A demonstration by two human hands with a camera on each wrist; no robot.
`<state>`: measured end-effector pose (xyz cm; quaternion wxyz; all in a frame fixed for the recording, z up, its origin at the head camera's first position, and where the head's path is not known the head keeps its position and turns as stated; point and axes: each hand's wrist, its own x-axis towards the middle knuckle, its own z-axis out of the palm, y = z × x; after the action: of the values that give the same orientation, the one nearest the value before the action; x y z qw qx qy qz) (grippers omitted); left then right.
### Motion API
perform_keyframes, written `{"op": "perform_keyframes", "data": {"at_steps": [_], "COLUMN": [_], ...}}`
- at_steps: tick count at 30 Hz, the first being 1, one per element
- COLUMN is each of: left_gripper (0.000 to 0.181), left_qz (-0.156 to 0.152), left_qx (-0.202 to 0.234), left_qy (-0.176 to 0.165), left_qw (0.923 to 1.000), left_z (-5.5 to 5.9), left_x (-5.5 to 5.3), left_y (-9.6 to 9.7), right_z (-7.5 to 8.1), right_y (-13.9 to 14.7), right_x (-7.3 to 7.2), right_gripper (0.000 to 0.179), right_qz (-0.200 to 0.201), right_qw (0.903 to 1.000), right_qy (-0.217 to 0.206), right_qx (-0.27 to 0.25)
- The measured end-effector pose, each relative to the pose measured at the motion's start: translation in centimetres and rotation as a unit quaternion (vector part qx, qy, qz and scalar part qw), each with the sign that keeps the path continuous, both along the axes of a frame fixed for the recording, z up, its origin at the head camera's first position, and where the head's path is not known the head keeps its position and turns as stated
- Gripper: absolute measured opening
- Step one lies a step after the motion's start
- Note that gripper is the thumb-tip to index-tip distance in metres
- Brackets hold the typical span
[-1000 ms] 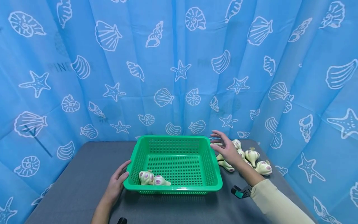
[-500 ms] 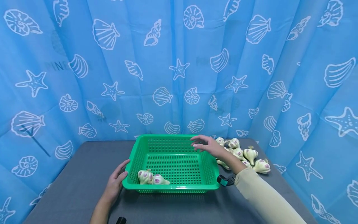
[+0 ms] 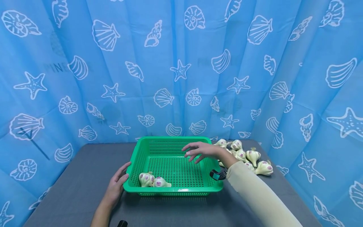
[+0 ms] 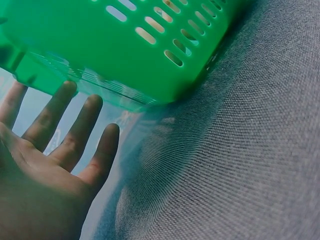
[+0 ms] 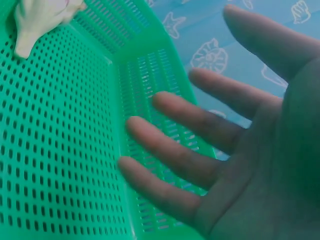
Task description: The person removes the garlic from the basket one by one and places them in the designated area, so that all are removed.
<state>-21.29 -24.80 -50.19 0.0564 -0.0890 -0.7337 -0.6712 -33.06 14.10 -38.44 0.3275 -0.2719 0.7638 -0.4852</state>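
Note:
A green perforated plastic basket (image 3: 181,189) stands on the grey table. Two garlic bulbs, a left one (image 3: 146,179) and a right one (image 3: 161,182), lie in its near left corner. My left hand (image 3: 114,186) rests against the basket's left rim; its fingers look straight in the left wrist view. Over the basket's right half hovers my right hand (image 3: 202,150), holding nothing. Its fingers (image 5: 175,115) are spread and nearly straight in the right wrist view, where one garlic bulb (image 5: 42,20) shows inside the basket.
A heap of several garlic bulbs (image 3: 240,155) lies on the table (image 3: 71,189) just right of the basket, partly hidden behind the right forearm. A blue curtain (image 3: 181,78) with white shell prints hangs behind the table and along its sides. A small black object (image 3: 122,223) shows at the bottom edge.
My right hand has moved left from beside the garlic heap to above the basket, its fingers loosely extended. The left hand stays at the left rim, and both bulbs in the basket stay put.

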Motion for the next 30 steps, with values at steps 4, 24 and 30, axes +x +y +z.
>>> {"op": "perform_keyframes", "data": {"at_steps": [4,24,30], "left_gripper": [0.049,0.049,0.049], "left_qz": [0.003,0.001,-0.002], "left_qx": [0.001,0.016,0.012], "left_qy": [-0.018,-0.017,-0.001], "left_qw": [0.9998,0.9997,0.9999], "left_z": [0.1,0.2,0.1], "left_x": [0.0,0.1,0.1], "left_y": [0.0,-0.1,-0.1], "right_z": [-0.3,-1.5,-1.7], "right_y": [-0.8,-5.5,-6.8], "right_x": [-0.2,-0.4,-0.2], "right_gripper": [0.043,0.053,0.053], "right_qz": [0.022,0.089,0.102], "right_qw": [0.9984,0.9839,0.9777], "right_qy": [-0.049,-0.139,-0.162], "right_qx": [0.016,0.069,0.087]}}
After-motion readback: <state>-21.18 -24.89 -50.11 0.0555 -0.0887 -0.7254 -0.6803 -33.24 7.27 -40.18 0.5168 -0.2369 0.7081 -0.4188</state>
